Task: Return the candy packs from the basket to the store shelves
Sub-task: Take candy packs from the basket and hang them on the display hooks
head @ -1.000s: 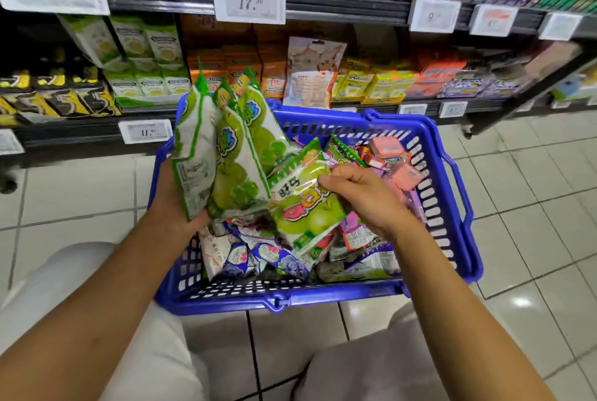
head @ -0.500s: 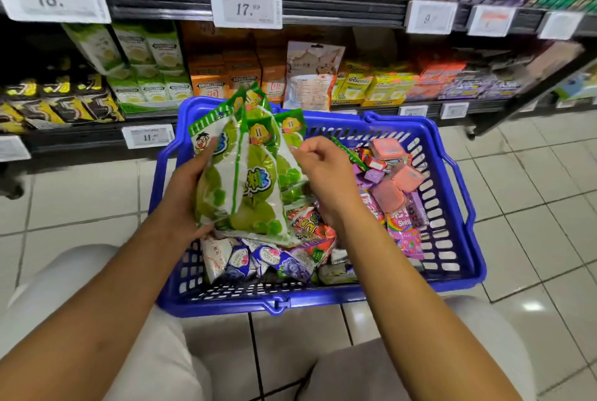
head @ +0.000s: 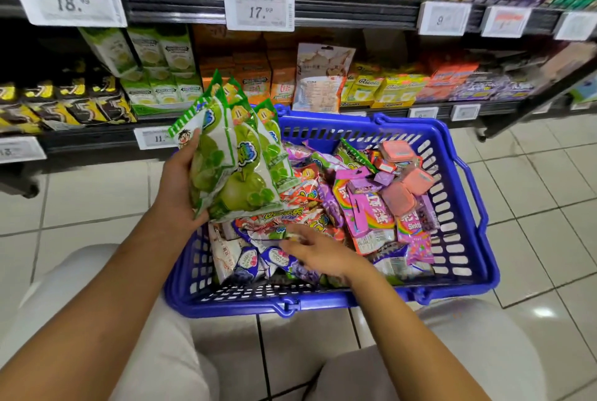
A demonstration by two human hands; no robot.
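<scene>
A blue plastic basket (head: 458, 284) stands on the tiled floor before the shelves, full of candy packs. My left hand (head: 177, 187) grips a bunch of green apple candy packs (head: 239, 161) and holds them upright over the basket's left side. My right hand (head: 318, 252) reaches low into the basket with fingers spread loosely, touching the white and blue packs (head: 258, 258) near the front. Red-orange packs (head: 303, 197), pink Skittles packs (head: 371, 216) and small pink boxes (head: 407, 184) lie further right in the basket.
The lower shelf (head: 323, 84) behind the basket holds green, orange and yellow boxes and a white pouch (head: 319, 77). Price tags (head: 258, 9) hang on the upper shelf edge. My knees in light trousers (head: 97, 320) flank the basket. Tiled floor (head: 533, 200) lies to the right.
My right hand let go of the green pack it added to the bunch and dropped down into the front of the basket. My left hand raised the bunch slightly.
</scene>
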